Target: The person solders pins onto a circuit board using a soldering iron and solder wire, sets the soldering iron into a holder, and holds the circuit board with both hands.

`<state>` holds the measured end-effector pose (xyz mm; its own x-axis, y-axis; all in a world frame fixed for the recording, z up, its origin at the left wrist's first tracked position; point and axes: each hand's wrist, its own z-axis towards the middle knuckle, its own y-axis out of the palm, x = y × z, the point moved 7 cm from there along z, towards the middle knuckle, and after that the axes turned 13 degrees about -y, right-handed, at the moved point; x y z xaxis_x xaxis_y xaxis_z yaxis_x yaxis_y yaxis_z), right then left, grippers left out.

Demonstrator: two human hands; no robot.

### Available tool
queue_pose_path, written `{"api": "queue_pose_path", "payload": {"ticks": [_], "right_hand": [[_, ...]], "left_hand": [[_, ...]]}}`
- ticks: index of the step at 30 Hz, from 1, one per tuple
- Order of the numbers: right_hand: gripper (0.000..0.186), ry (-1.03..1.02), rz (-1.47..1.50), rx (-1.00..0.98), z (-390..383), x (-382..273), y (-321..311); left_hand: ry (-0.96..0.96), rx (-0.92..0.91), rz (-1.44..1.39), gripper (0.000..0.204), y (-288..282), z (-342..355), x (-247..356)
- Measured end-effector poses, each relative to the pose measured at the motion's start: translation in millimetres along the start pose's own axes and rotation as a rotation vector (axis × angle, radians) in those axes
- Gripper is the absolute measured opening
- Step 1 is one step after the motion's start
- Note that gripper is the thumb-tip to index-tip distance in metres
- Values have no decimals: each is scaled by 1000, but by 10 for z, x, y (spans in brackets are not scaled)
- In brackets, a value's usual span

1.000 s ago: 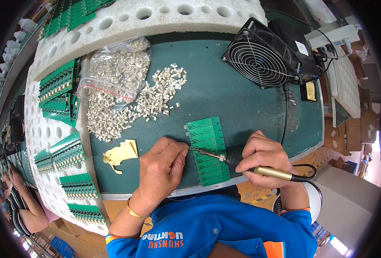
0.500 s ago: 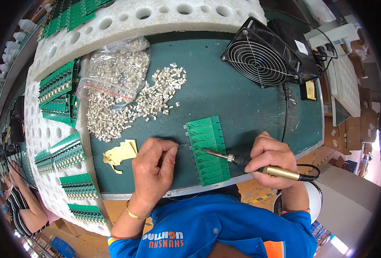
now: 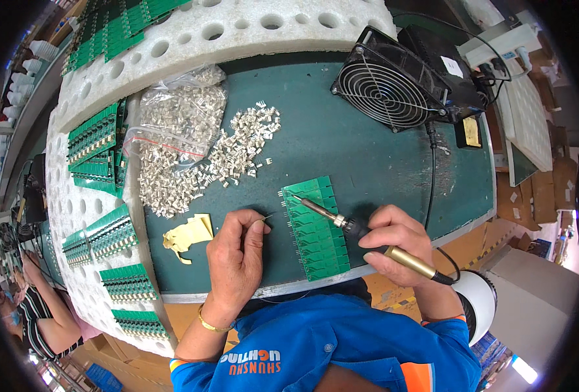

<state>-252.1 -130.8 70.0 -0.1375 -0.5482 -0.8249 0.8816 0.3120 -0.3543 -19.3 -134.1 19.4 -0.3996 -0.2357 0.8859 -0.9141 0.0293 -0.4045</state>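
Note:
A green circuit board panel [image 3: 321,251] lies on the dark green bench, with connector pins sticking out along its left edge. My right hand [image 3: 397,243] grips a soldering iron [image 3: 412,260] by its gold and black handle. The iron's tip reaches over the panel's far left corner; whether it touches is hard to tell. To the left of the panel, my left hand [image 3: 237,258] pinches a thin solder wire [image 3: 268,217] between thumb and forefinger, its end a little apart from the pins.
White connectors [image 3: 244,144] are heaped at the left, beside a plastic bag [image 3: 181,111] full of them. Yellow paper [image 3: 190,234] lies near my left hand. A black fan [image 3: 387,88] stands at the back right. Perforated white foam [image 3: 83,196] carries finished-looking boards [image 3: 129,282].
The iron's tip has moved from the panel's middle left to its far left corner. My left hand's wire has drawn back from the pins. The view has shifted slightly.

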Motion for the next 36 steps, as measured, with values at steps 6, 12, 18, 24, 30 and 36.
{"api": "queue_pose_path", "payload": {"ticks": [6,12,18,24,30,36], "right_hand": [[28,-67,-43,22,-53,-24,35],[25,-100,-69,72,-102,-59,45],[33,-12,46,280,-341,-32,-52],[36,-62,111,551,-478,-171,-341],[24,-35,-97,878,-677,-412,-841],[18,-27,-157,1110,-694,-319,-1447]], "left_hand": [[-19,-19,-6,5,40,-60,36],[-66,-13,112,12,25,-120,57],[-90,-103,118,6,91,-214,86],[81,-66,153,7,138,-301,67],[320,-33,208,8,187,-460,184],[343,21,204,14,149,-689,131]]}}
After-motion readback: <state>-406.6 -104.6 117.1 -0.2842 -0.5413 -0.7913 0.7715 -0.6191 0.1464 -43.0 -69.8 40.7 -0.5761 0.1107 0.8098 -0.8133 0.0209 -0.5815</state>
